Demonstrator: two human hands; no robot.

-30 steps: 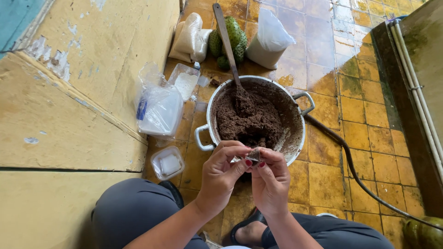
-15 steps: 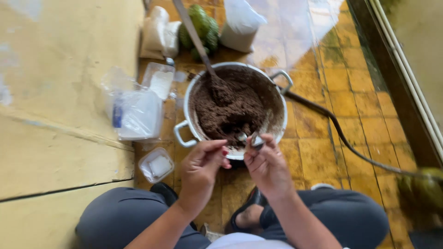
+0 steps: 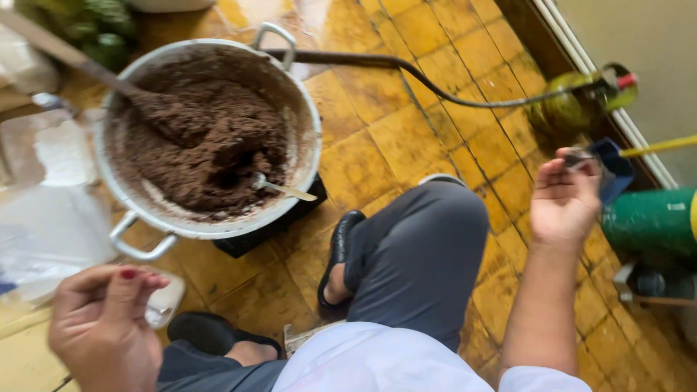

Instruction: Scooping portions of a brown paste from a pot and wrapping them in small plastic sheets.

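A big metal pot [image 3: 305,109] full of brown mixture [image 3: 203,145] stands on a black base on the yellow tiled floor, in front of my knees. A small spoon [image 3: 283,189] lies in the mixture, and a long ladle handle [image 3: 65,54] sticks out to the upper left. My right hand [image 3: 563,199] is lifted out to the right, away from the pot, pinching a small dark piece [image 3: 579,156] at its fingertips. My left hand [image 3: 102,327] hovers low at the left, fingers curled in, with nothing visible inside it.
A green gas cylinder [image 3: 646,221] lies at the right by the wall, with a blue object [image 3: 610,167] and a yellow-green fitting [image 3: 573,105] on a dark hose [image 3: 435,83]. Clear plastic bags [image 3: 51,225] and a small plastic tub [image 3: 163,305] sit left of the pot.
My hands were together over the pot's near rim, both on the small piece. They have parted: the right hand carried it off to the right, and the view turned that way.
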